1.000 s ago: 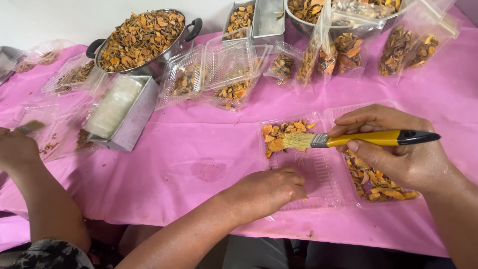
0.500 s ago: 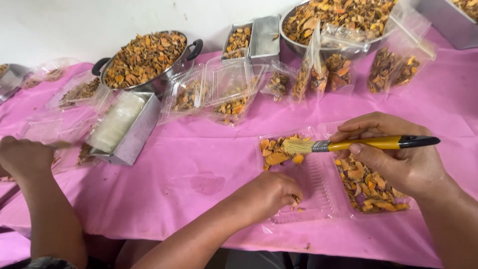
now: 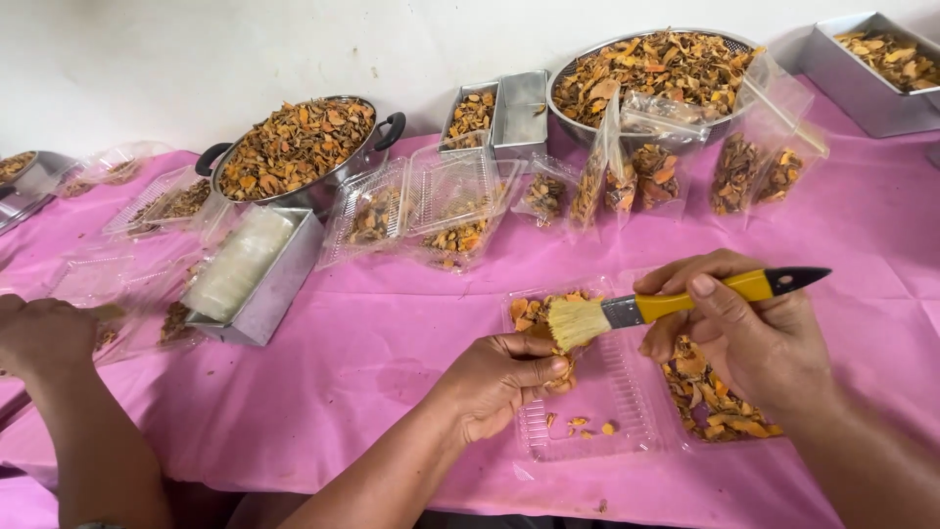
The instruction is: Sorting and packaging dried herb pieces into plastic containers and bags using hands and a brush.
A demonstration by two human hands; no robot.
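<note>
1. Gripping the paintbrush [image 3: 676, 302] by its yellow handle, your right hand [image 3: 749, 338] is closed around it, thumb on top; the black handle tip points right and the pale bristles point left.
2. Your brush bristles sit over the upper left part of the clear plastic tray [image 3: 597, 426] on the desk [image 3: 392, 333], right above your left fingers.
3. Your left hand [image 3: 494, 382] is pinched narrow on some orange-brown dried pieces [image 3: 563, 382] at the tray's left side, thumb pressed against fingertips; the wrist rests on the pink cloth.
4. A few small crumbs [image 3: 578, 424] lie loose on the tray's ribbed floor, just beside that hand.
5. The tray's other half [image 3: 720, 411], under your right hand, holds a heap of the same dried pieces.
6. Another person's hand [image 3: 44, 338] is at the far left edge, closed over something you cannot make out.
7. Behind your work, well apart from it, stand a two-handled pot [image 3: 299, 147] heaped with dried pieces, a big steel bowl [image 3: 666, 73] likewise full, and several filled plastic bags [image 3: 759, 167] leaning upright.
8. A rectangular metal tin [image 3: 259, 284] with a pale whitish stack inside sits left of centre, with open clear clamshell boxes [image 3: 431, 211] near it.
</note>
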